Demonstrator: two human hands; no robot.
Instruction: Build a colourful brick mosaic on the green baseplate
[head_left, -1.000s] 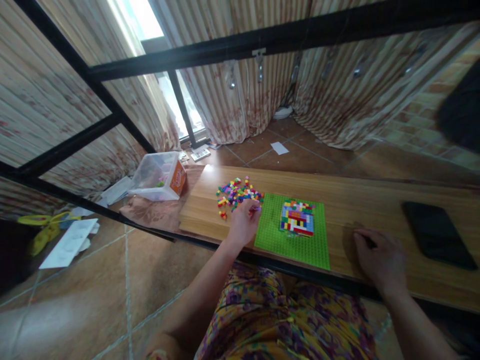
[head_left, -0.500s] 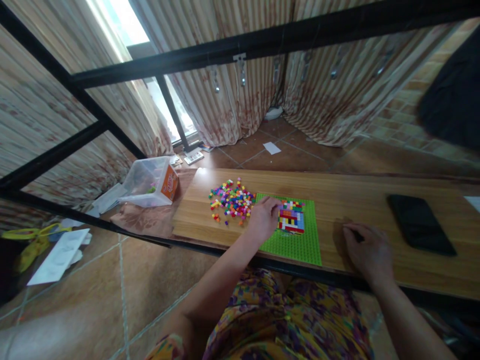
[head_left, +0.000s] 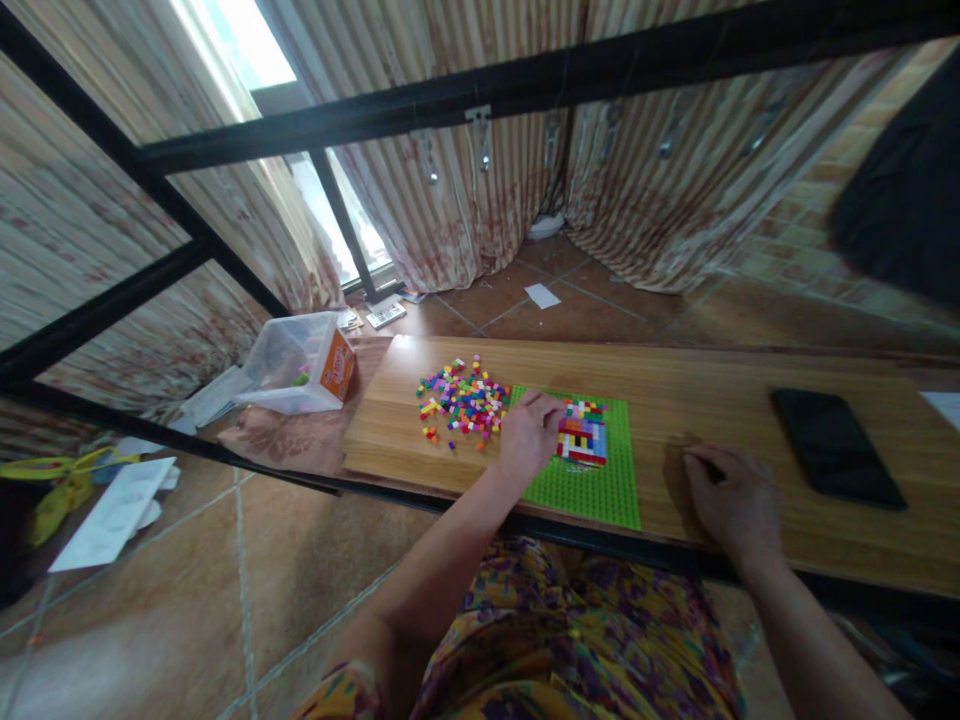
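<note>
A green studded baseplate (head_left: 619, 480) lies on the wooden table, carrying a flat build of small coloured toy bricks (head_left: 585, 440) in red, white, blue, yellow and other colours. Over the build's left edge is my left hand (head_left: 529, 435), fingers pinched together at its upper left part. Whatever sits between those fingertips is too small to make out. Left of the baseplate spreads a pile of loose small bricks (head_left: 465, 400) in mixed colours. My right hand (head_left: 739, 505) rests on the tabletop right of the baseplate, fingers loosely curled in, with no object visible in it.
A black phone (head_left: 836, 447) lies at the right of the wooden table (head_left: 697, 390). Beyond the table's left end stands a clear plastic box (head_left: 289, 365) with an orange label. Black metal bars (head_left: 375, 115) cross in front of striped curtains. Papers lie on the tiled floor.
The view has shifted very slightly. Both hands keep nearly the same places, the left still pinched at the build and the right still resting on the table.
</note>
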